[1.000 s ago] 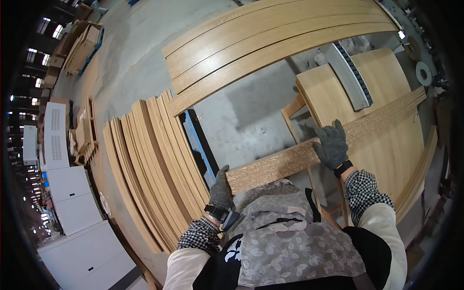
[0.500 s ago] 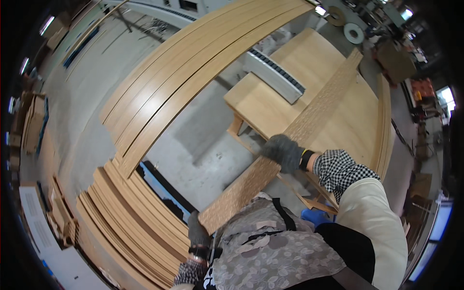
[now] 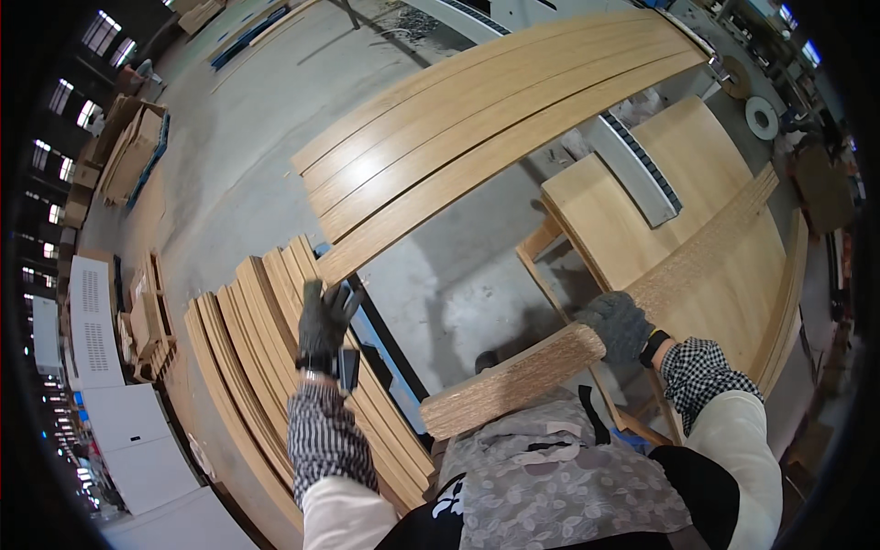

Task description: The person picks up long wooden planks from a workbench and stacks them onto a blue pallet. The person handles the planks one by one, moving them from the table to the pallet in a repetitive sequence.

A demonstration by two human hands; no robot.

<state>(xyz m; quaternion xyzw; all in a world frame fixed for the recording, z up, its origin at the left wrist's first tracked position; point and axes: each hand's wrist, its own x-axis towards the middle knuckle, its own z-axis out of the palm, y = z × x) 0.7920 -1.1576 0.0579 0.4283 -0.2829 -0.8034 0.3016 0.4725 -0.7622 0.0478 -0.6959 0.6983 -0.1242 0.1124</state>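
Observation:
My right hand (image 3: 619,328), in a dark grey glove, is closed around the middle of a long wooden board (image 3: 513,383) with a rough, flecked face. The board runs from in front of my apron up to the far right, over a plywood-topped table. My left hand (image 3: 325,319), gloved too, is off the board with thumb and fingers apart. It is over the left stack of long wooden strips (image 3: 266,321), close to the near end of the smooth wood-grain planks (image 3: 440,119). Whether its fingertips touch them I cannot tell.
The plywood-topped table (image 3: 582,197) stands at the right, beside a roller conveyor section (image 3: 632,174). More strips (image 3: 788,302) lie along its right edge. White cabinets (image 3: 137,431) and stacked cardboard (image 3: 137,151) are at the left. A blue-and-black frame (image 3: 390,353) lies by the strips.
My left hand has let go of the board's near end and moved up and forward to the smooth planks' end. My right hand keeps its hold. The view has swung left.

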